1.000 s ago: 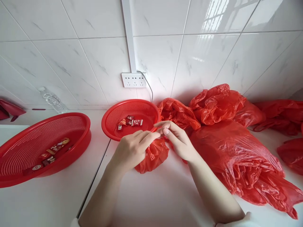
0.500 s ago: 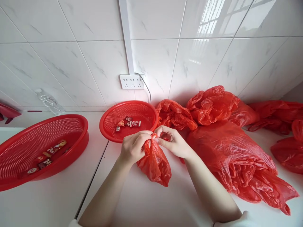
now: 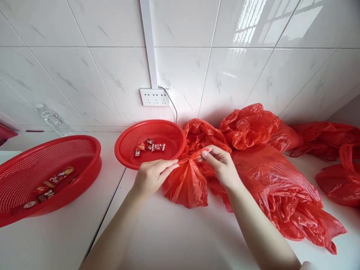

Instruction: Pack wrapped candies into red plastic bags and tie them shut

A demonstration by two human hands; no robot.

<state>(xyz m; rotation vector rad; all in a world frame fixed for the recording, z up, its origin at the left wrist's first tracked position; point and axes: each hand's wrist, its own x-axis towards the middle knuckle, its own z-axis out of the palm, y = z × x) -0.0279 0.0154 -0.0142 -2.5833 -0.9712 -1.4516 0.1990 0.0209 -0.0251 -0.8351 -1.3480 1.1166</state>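
A small red plastic bag (image 3: 185, 185) rests on the white counter (image 3: 174, 240), bulging at the bottom. My left hand (image 3: 150, 176) pinches its gathered top from the left. My right hand (image 3: 221, 165) pinches a strip of the bag's top from the right, fingers closed on the plastic. Just behind my hands stands a small red mesh basket (image 3: 125, 153) with several small wrapped sweets (image 3: 149, 147) inside.
A larger red mesh basket (image 3: 92, 165) with several sweets sits at the left. A heap of crumpled red plastic bags (image 3: 281, 180) covers the counter at the right. A clear bottle (image 3: 54, 120) lies by the tiled wall; a socket strip (image 3: 154, 97) hangs above.
My hands have drawn apart at the bag's top, the right one pulling a strip of plastic rightward. The bag has settled back onto the counter and spread wider.
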